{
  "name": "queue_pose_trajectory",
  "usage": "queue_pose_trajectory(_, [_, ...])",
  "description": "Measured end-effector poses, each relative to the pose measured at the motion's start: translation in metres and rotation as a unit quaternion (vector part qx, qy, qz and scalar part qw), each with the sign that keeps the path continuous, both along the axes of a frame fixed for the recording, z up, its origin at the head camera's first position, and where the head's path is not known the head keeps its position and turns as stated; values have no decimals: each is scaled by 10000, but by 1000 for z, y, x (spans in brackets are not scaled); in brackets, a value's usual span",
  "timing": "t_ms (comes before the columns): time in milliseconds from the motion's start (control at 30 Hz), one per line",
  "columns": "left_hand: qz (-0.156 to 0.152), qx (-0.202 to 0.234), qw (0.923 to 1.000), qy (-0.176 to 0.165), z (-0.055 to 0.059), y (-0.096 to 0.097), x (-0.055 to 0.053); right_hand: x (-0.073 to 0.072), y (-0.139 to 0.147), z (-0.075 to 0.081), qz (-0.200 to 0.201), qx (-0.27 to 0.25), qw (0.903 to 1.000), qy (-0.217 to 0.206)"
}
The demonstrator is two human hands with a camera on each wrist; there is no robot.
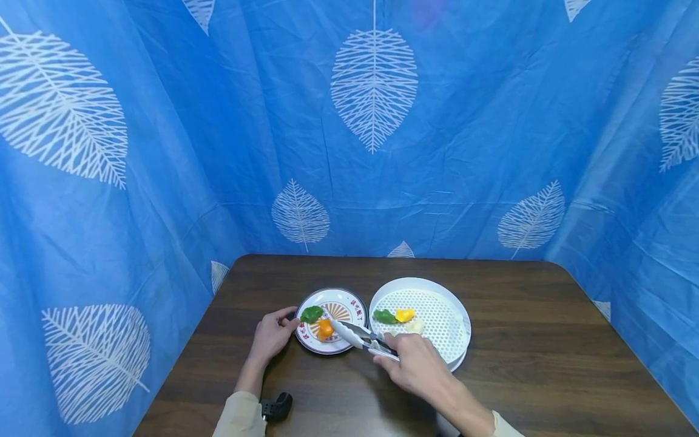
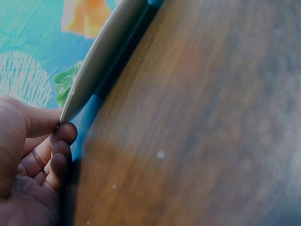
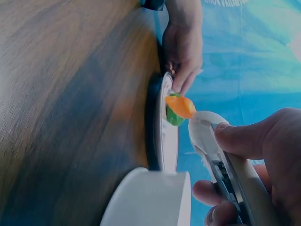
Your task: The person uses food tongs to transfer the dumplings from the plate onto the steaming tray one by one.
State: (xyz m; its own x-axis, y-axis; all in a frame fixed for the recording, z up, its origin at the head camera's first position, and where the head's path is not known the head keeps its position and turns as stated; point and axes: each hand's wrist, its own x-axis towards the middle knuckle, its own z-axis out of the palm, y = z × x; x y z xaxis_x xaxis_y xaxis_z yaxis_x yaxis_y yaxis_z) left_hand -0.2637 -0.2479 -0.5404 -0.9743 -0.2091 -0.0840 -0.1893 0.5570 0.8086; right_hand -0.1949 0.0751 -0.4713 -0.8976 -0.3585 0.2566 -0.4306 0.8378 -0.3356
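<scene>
My left hand (image 1: 271, 335) pinches the left rim of a small white plate (image 1: 358, 321) with a dark edge and red lettering, thumb above and fingers beneath in the left wrist view. On this plate lie a crinkled green piece (image 1: 312, 314) and a small orange piece (image 1: 324, 329). My right hand (image 1: 417, 366) grips metal tongs (image 1: 377, 347) with white tips, reaching leftward over the plate. In the right wrist view the tips of the tongs are right at the orange piece (image 3: 181, 106), with the green one (image 3: 175, 117) behind it.
Close to the right of the plate stands a round white tray (image 1: 451, 306) with a perforated base, holding green (image 1: 384, 316), yellow (image 1: 405, 315) and cream (image 1: 415, 326) pieces. Both dishes rest on a dark wooden table (image 1: 546, 340). A blue leaf-patterned cloth (image 1: 459, 139) hangs behind and beside it.
</scene>
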Motion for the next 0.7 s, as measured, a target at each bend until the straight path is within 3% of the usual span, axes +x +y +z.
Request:
queue_pose_trajectory(300, [32,16,10000,55,1,0,-1,6,33,14,-553,-84,9974,-449])
queue_pose_trajectory(467, [45,-7,10000,27,0,1,-1,10,54,22,-679,-158,9967,-420])
queue_pose_trajectory(700, [5,28,10000,-7,0,0,0,14,80,30,-850,-187,9939,-684])
